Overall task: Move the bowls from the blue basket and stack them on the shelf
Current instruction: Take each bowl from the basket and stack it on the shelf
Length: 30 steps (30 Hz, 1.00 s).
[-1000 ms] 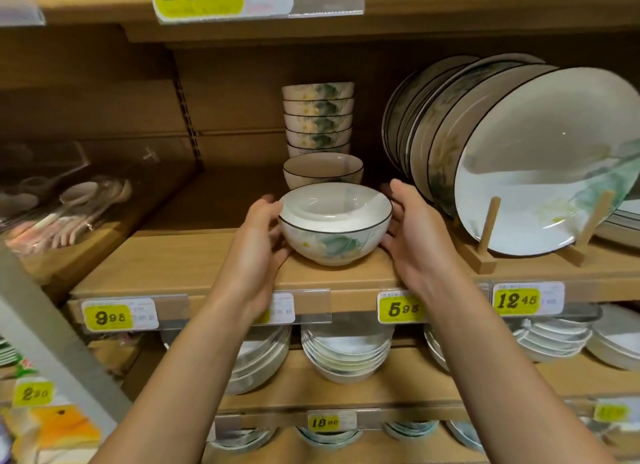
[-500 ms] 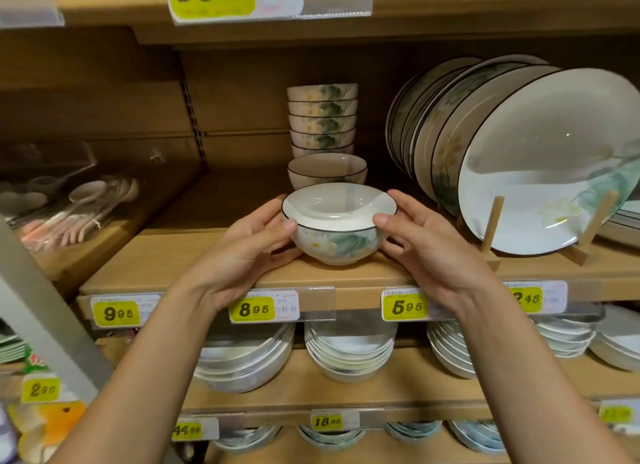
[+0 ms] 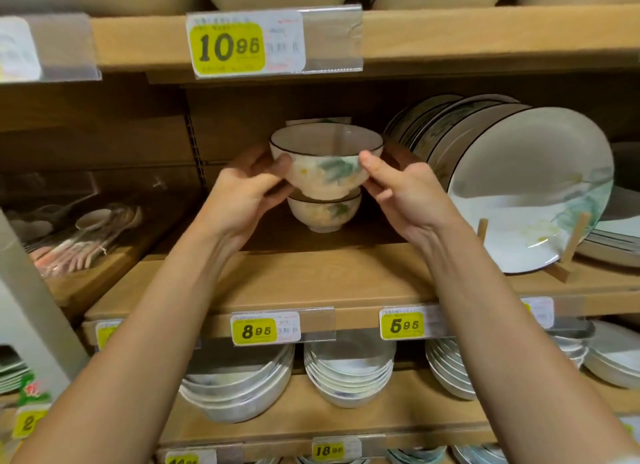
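Between the two hands, above the middle wooden shelf, one floral bowl is held upright, its dark-rimmed mouth facing up and its foot pointing down; being round, it has no long axis to speak of. The left hand grips its left wall, thumb tip pressed against the side just under the rim, the other fingers curled round the far and lower side. The right hand mirrors it, thumb tip on the right wall below the rim, remaining fingers wrapped behind and under, mostly hidden by the bowl. Both sets of fingers are bent and closed on the bowl rather than spread.

Directly below the fingertips sits a second floral bowl, also upright on the shelf, its rim just under the held bowl's foot; whether the two touch cannot be told. Behind the held bowl, beyond the fingers, the edge of a further bowl stack peeks out; its count is hidden.

Right of the right hand's knuckles, a row of dinner plates stands on edge against a wooden rack; about five rims show. Left of the left hand, well apart, lies a bundle of ceramic spoons in a clear wrapper, too blurred to count.

Below the wrists, on the shelf's front edge, two price tags read clearly: the 8.95 tag and the 5.95 tag. Above the fingers hangs a 10.95 tag. Under the forearms the lower shelf carries several stacks of shallow white dishes.
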Each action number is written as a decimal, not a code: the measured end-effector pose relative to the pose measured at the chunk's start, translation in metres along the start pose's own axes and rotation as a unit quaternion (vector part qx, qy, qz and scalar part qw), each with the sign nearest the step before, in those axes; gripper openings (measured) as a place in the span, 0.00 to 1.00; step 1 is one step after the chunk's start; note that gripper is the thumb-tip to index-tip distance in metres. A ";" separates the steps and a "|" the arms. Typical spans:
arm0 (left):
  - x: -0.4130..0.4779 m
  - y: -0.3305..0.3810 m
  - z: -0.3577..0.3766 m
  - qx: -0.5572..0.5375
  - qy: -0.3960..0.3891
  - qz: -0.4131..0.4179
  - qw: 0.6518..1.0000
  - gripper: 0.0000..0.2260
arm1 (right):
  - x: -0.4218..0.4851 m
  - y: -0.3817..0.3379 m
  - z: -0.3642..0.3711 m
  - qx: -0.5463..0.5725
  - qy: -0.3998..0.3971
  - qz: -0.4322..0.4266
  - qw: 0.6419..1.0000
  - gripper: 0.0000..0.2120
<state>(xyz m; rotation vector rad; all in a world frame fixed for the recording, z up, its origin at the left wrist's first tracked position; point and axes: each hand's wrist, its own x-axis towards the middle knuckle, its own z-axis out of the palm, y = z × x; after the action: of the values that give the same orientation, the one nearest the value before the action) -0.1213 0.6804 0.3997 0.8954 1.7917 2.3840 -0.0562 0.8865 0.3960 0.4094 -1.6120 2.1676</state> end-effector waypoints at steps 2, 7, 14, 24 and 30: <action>0.022 -0.004 0.002 0.017 -0.003 0.002 1.000 0.15 | 0.021 0.006 0.004 0.011 0.032 0.001 0.999 0.11; 0.059 -0.024 -0.002 0.027 0.014 -0.054 0.998 0.17 | 0.059 0.029 -0.002 -0.061 0.072 0.018 0.995 0.18; 0.071 -0.059 -0.010 0.108 0.024 -0.082 0.990 0.21 | 0.067 0.058 -0.014 -0.188 0.073 0.043 0.979 0.23; 0.079 -0.083 -0.010 0.125 0.042 -0.100 0.986 0.21 | 0.068 0.071 -0.024 -0.258 0.067 0.062 0.962 0.23; 0.078 -0.091 -0.011 0.122 0.039 -0.120 0.985 0.21 | 0.065 0.073 -0.025 -0.274 0.054 0.071 0.958 0.22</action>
<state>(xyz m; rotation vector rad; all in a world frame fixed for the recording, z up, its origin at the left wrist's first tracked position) -0.2199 0.7288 0.3505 0.5666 2.1180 2.1143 -0.1477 0.9018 0.3578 0.0046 -2.1267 1.6906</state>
